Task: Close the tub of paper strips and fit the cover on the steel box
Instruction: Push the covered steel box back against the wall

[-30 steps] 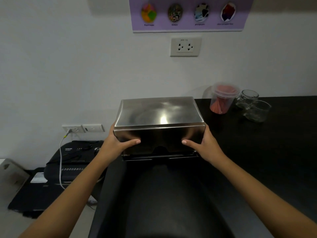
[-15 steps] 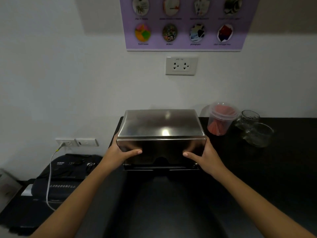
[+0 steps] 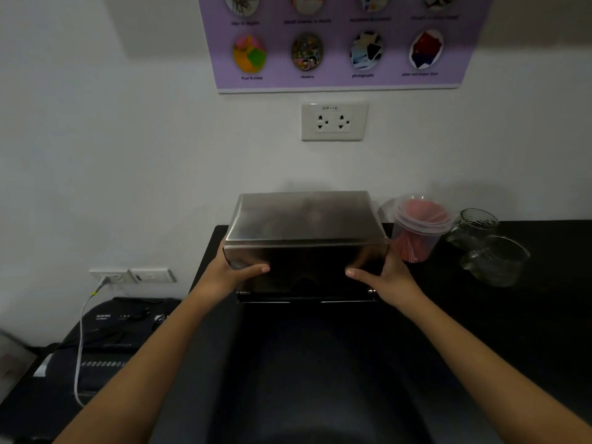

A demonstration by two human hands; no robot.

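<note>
Glass jars (image 3: 487, 245), wall socket (image 3: 333, 122), purple poster (image 3: 339, 43)

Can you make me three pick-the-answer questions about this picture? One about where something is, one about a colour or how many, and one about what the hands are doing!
1. Where is the tub of paper strips?
A. right of the steel cover
B. on the floor
C. on the cover

2. How many glass jars stand on the counter?
A. none
B. two
C. five

3. What are the left hand and right hand doing?
A. hanging free
B. gripping the cover's two ends
C. holding the tub

Answers: A, it stands right beside the cover; B, two clear jars; B, one hand at each end.
</note>
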